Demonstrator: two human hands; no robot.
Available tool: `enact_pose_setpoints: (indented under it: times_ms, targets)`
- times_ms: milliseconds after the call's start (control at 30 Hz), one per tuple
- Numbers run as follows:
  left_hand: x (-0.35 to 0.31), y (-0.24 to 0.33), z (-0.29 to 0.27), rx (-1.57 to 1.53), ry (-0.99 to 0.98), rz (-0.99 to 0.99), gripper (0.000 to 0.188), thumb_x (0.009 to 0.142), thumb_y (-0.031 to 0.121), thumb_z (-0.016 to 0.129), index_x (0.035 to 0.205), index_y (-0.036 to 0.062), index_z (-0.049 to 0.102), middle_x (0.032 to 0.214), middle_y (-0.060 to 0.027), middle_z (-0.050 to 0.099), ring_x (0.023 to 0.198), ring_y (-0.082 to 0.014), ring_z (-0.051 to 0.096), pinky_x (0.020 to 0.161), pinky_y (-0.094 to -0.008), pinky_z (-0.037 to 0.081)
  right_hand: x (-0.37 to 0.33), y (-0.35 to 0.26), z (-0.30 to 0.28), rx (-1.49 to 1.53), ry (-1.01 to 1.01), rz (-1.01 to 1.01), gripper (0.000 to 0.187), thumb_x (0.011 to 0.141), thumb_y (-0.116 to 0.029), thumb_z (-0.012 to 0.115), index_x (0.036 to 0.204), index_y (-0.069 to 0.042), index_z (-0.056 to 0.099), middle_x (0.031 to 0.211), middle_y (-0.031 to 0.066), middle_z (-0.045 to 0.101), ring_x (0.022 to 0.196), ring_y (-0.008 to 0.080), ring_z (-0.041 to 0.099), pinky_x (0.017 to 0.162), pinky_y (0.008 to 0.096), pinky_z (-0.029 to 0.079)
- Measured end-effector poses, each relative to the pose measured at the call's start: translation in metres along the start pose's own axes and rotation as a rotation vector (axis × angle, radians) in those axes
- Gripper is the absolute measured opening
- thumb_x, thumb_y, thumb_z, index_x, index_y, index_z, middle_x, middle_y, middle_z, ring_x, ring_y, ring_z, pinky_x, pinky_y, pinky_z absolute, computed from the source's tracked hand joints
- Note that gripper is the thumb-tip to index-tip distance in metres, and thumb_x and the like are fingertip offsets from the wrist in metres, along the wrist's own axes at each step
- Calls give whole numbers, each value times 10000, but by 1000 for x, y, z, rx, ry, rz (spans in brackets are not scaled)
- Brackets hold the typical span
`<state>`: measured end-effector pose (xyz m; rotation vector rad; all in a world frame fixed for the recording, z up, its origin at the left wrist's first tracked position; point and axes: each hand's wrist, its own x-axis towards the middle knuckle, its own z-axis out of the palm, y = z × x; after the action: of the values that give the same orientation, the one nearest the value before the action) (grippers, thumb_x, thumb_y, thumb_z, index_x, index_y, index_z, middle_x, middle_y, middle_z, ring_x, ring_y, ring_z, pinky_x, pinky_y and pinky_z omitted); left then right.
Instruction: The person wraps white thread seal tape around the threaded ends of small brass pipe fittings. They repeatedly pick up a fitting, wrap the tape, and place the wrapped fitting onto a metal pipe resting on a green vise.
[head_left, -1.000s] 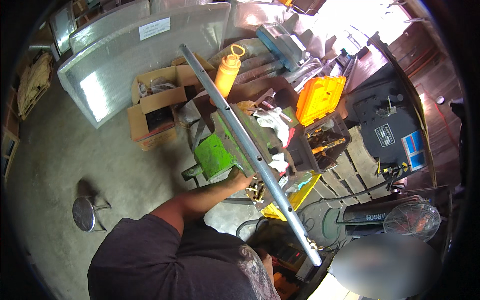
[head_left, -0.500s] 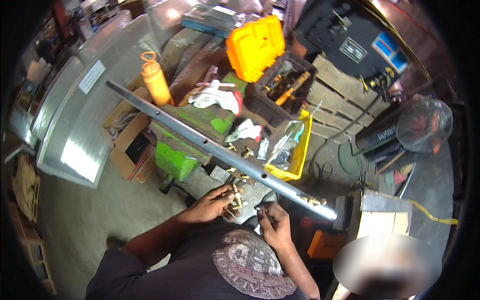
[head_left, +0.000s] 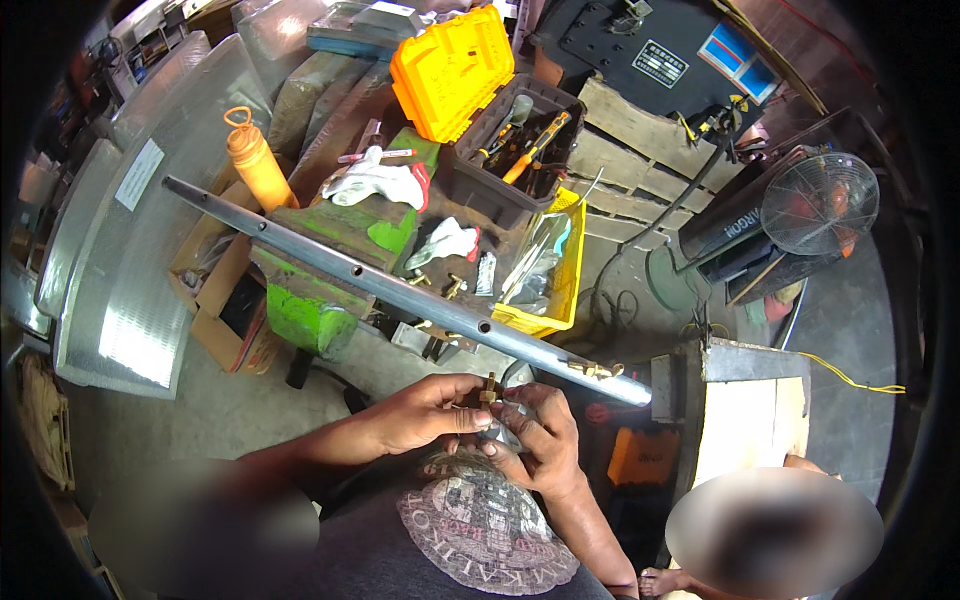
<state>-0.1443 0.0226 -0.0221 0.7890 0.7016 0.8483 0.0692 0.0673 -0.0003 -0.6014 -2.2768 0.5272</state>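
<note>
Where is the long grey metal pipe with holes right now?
In the head view, the long grey metal pipe runs diagonally across the middle, clamped in the green bench vise, its near end just above the left hand and right hand.

We see a white rectangular label (head_left: 138, 174) stuck on the shiny metal sheet (head_left: 120, 290) at the left. Below the long metal bar, open brown cardboard boxes (head_left: 225, 300) sit on the floor beside the green vise. At the top, the black machine panel (head_left: 650, 60) carries a small white rectangular plate (head_left: 660, 64) and, to its right, a blue and white sticker (head_left: 738, 62). A black casing (head_left: 735, 235) beside the round fan bears pale lettering.
</note>
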Motion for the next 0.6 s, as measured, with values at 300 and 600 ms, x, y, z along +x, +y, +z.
enact_pose_setpoints:
  times_ms: [300,600]
  targets:
    - [8,5,-7,-108,-77,-61,421,982,119,629,1381,38,520,1090,-31,632,817,-106,639,646,-234,517,-11,2,-5,48,7,79,487,766,-223,816,1194,-36,678,945,122,613,903,319,633,760,405,528]
    - [9,13,-12,-46,-40,-98,610,951,122,666,1499,81,402,1020,-56,633,797,-132,648,648,-259,529,-11,2,-4,2,3,53,866,728,-282,870,1446,-45,447,1054,167,651,940,339,633,796,435,517]
